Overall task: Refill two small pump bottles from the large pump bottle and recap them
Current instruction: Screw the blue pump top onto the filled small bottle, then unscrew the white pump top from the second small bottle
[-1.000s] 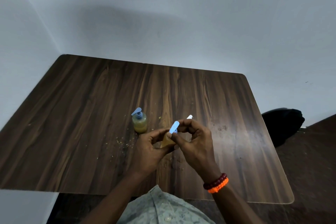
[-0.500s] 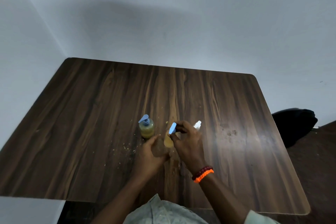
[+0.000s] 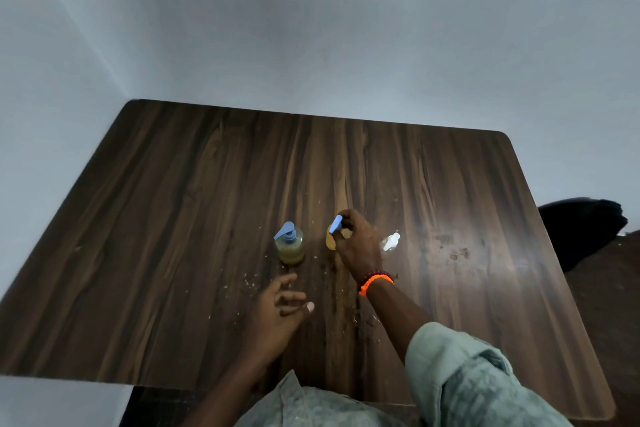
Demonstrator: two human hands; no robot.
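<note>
Fingers of the right hand [image 3: 356,246] curl round the blue pump head [image 3: 336,224] of a small amber bottle [image 3: 330,242] standing on the desk [image 3: 173,218], pinching it from above. The left hand [image 3: 277,308] rests on the desk nearer the person, fingers spread and relaxed, holding nothing. Just left of the gripped bottle stands a second capped bottle [image 3: 290,248]; a clear bottle [image 3: 390,241] sits just right of the right hand.

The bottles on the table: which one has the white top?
The clear bottle just right of the right hand. The other two, the one standing free on the left and the one that hand grips, have blue pumps.
</note>
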